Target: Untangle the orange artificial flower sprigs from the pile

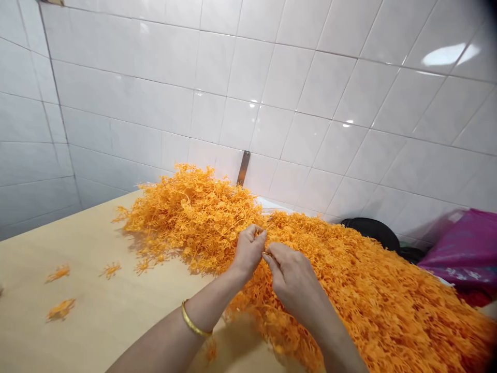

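Note:
My left hand (250, 251), with a gold bangle (194, 320) on its wrist, is closed in a pinch over the orange pile. Just right of it, my right hand (289, 269) pinches too, its fingertips almost touching the left thumb. A thin orange bit, seemingly the stem of an orange plastic sprig (266, 254), shows between the fingers; most of it is hidden. Below the hands, orange strands (272, 326) look blurred. Behind the left hand rises a loose heap of branching orange sprigs (194, 212). A larger, denser pile (380, 290) spreads to the right.
Several loose orange pieces (58, 309) lie at the left of the pale tabletop (124, 311). White wall tiles (217, 62) stand behind, with a metal strip (243, 168) fixed at the table edge. Black round objects (373, 233) and a purple bag (462, 248) sit at the right.

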